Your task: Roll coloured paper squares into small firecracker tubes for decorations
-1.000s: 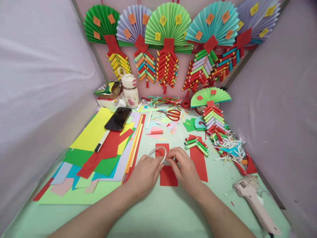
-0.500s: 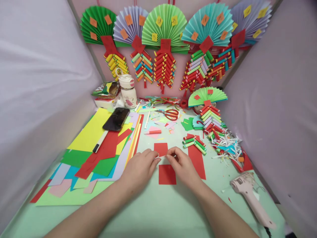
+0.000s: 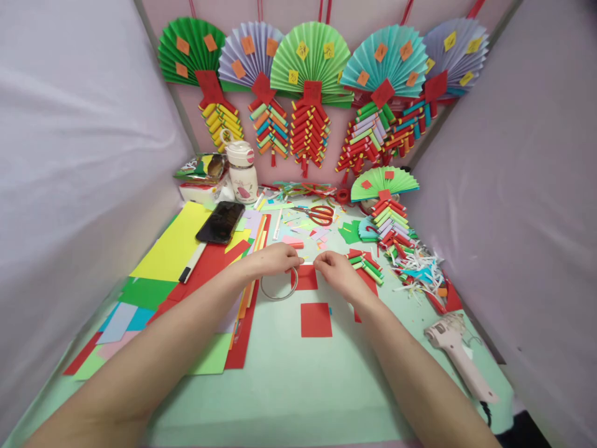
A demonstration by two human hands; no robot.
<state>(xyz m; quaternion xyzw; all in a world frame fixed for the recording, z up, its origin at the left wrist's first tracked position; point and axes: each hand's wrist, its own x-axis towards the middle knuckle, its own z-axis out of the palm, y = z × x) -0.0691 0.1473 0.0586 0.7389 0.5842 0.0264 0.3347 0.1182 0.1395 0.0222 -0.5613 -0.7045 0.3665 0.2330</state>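
My left hand (image 3: 275,258) and my right hand (image 3: 336,274) are stretched out over the table's middle, fingertips pinched and facing each other. A thin pale strip of tape (image 3: 305,262) runs between them, along the top edge of a small red paper piece (image 3: 306,280). The tape ring (image 3: 278,289) hangs just under my left fingers, touching the table. A second red paper square (image 3: 316,319) lies alone, nearer to me. A small bundle of rolled paper tubes (image 3: 369,266) lies just right of my right hand.
Sheets of coloured paper (image 3: 177,249) spread at the left, with a black phone (image 3: 221,222) on them. Red scissors (image 3: 321,214) and scraps lie further back, beside a white cup (image 3: 242,171). A pink glue gun (image 3: 454,351) lies at the right. Paper fans (image 3: 310,59) hang on the back wall.
Both hands have moved away from me, from the near red square to the far red piece. The tape ring, earlier held up, now hangs under my left hand.
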